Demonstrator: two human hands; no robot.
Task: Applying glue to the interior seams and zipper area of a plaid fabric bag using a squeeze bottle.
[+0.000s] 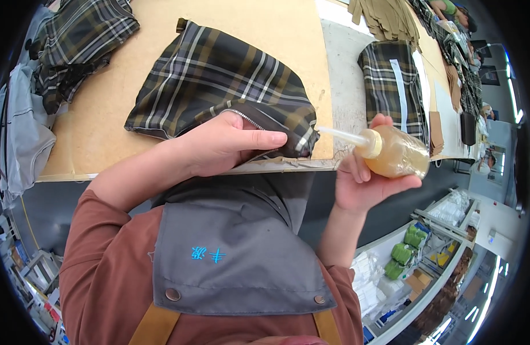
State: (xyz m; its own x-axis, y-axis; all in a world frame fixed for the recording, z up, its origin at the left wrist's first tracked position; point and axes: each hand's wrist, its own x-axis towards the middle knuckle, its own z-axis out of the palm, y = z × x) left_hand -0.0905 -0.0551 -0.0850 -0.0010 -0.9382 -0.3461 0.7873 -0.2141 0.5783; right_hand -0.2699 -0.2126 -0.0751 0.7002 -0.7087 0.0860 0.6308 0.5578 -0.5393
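Observation:
My left hand (pixel 236 144) grips a dark plaid fabric piece (pixel 219 75) at its zipper edge, with the thumb lying along an open run of silver zipper teeth on dark tape. My right hand (pixel 368 178) is closed round a translucent squeeze bottle (pixel 397 155) of amber liquid, tilted sideways with a cream cap and long pale nozzle. The nozzle tip is at the right corner of the plaid piece, near the zipper; whether it touches is too small to tell.
The pale worktable (pixel 87 155) bears more plaid fabric (pixel 87 34) and light-grey garments (pixel 29 132) at left, a folded plaid bundle (pixel 380 69) and khaki pieces (pixel 380 17) at right. A shelving cart (pixel 426 218) stands at lower right. People (pixel 454 11) are at the far right.

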